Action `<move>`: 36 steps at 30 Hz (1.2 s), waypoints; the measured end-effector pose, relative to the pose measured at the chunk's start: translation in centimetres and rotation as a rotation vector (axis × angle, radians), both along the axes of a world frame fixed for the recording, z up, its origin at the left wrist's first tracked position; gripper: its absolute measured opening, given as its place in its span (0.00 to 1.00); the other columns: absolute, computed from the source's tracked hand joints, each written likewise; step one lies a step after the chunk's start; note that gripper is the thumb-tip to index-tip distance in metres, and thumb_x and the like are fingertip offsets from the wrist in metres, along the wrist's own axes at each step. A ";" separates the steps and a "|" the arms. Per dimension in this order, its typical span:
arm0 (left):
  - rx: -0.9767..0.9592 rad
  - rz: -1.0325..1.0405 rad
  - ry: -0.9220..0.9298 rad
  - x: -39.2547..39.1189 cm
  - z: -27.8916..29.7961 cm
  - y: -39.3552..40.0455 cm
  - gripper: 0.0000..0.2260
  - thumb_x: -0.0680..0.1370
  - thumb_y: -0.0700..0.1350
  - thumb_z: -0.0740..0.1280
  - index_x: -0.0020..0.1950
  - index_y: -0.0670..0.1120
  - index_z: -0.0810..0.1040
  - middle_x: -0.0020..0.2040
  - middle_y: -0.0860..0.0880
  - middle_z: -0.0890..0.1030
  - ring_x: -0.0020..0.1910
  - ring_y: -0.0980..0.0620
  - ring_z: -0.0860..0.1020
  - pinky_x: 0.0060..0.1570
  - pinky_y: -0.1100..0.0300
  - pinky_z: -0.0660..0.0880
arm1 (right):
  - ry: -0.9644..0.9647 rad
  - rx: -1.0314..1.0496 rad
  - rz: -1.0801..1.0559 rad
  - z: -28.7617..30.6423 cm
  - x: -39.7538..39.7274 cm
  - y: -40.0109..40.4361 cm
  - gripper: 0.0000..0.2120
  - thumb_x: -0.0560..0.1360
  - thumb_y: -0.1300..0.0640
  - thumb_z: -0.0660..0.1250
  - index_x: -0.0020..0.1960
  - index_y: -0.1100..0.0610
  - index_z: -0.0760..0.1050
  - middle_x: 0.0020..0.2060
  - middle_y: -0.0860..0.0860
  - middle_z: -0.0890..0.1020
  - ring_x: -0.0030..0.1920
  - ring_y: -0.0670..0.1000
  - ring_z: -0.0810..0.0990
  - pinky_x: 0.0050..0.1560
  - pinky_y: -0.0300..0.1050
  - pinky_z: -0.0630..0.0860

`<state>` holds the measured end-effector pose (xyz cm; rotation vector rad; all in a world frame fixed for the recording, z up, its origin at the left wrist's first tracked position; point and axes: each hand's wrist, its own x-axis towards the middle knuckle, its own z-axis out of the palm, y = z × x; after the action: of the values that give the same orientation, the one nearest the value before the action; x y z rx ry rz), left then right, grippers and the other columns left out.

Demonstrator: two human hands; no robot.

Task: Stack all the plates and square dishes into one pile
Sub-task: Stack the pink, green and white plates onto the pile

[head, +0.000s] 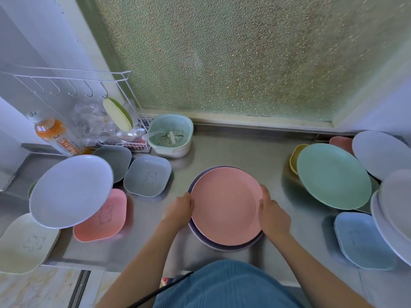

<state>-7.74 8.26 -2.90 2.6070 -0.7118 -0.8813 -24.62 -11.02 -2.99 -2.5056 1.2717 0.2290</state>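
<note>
Steel counter (233, 152) fills the view, its front edge hidden by the person's blue top (226, 285). Frosted window (244, 58) behind.

Centre: pink plate (225, 206) sits on a purple plate (222, 246); only a rim crescent of the purple one shows. Left hand (179, 211) grips the pink plate's left rim, right hand (274, 215) grips its right rim, hands apart, fingertips curled under and out of sight.

Right: green plate (333, 175) covers most of a yellow dish (294, 157); a pink dish (340, 142) behind is mostly hidden. White plates (382, 154) at the right edge are cut off, count unclear. Blue square dish (362, 240) partly under them.

Left: white plate (71, 191) rests tilted over a pink square dish (106, 218) and a cream square dish (24, 243), the latter cropped by the frame. Two grey square dishes (148, 175), the far one half covered. Something green peeks from under the white plate, unidentifiable.

Back: green strainer basket (170, 135), orange bottle (55, 134) with blurred label, wire rack (89, 85).
</note>
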 end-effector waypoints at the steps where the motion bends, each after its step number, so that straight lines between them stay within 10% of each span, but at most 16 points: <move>1: -0.006 -0.020 0.010 -0.4 -0.1 -1.1 0.11 0.81 0.47 0.51 0.46 0.42 0.67 0.47 0.38 0.78 0.39 0.42 0.71 0.39 0.55 0.66 | 0.000 0.003 -0.024 0.1 -0.9 -0.8 0.22 0.81 0.50 0.47 0.73 0.44 0.48 0.50 0.54 0.77 0.49 0.55 0.77 0.48 0.49 0.72; 5: -0.031 -0.082 0.048 -2.6 -0.3 -5.4 0.13 0.80 0.46 0.54 0.50 0.38 0.72 0.51 0.38 0.79 0.47 0.38 0.76 0.40 0.57 0.65 | -0.012 -0.002 -0.098 0.5 -4.2 -3.7 0.29 0.78 0.38 0.41 0.71 0.53 0.62 0.54 0.60 0.78 0.51 0.59 0.77 0.55 0.54 0.71; 14: -0.092 0.013 0.076 -6.1 -0.1 -9.5 0.09 0.77 0.43 0.57 0.39 0.41 0.69 0.47 0.36 0.80 0.41 0.40 0.75 0.37 0.57 0.66 | 0.014 -0.226 -0.108 2.3 -9.0 -10.3 0.24 0.76 0.66 0.57 0.70 0.54 0.61 0.58 0.57 0.71 0.52 0.58 0.75 0.37 0.48 0.69; 28: -0.116 0.153 0.084 -8.1 0.5 -11.3 0.15 0.76 0.42 0.58 0.29 0.46 0.62 0.29 0.48 0.69 0.35 0.45 0.70 0.32 0.57 0.62 | -0.277 -0.381 0.048 2.7 -9.0 -12.6 0.09 0.70 0.70 0.64 0.46 0.60 0.76 0.40 0.56 0.78 0.41 0.59 0.76 0.28 0.43 0.64; 36: -0.190 0.203 0.093 -9.2 0.2 -12.3 0.16 0.81 0.46 0.54 0.33 0.43 0.66 0.38 0.40 0.78 0.39 0.44 0.72 0.36 0.56 0.65 | -0.528 -0.563 0.557 2.6 -9.1 -7.8 0.13 0.65 0.68 0.58 0.39 0.54 0.78 0.31 0.50 0.77 0.32 0.53 0.75 0.24 0.43 0.67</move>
<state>-16.92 -4.06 -2.67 2.4015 -0.4711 -0.8243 -33.76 -18.79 -0.43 -3.0318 0.4455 -0.7226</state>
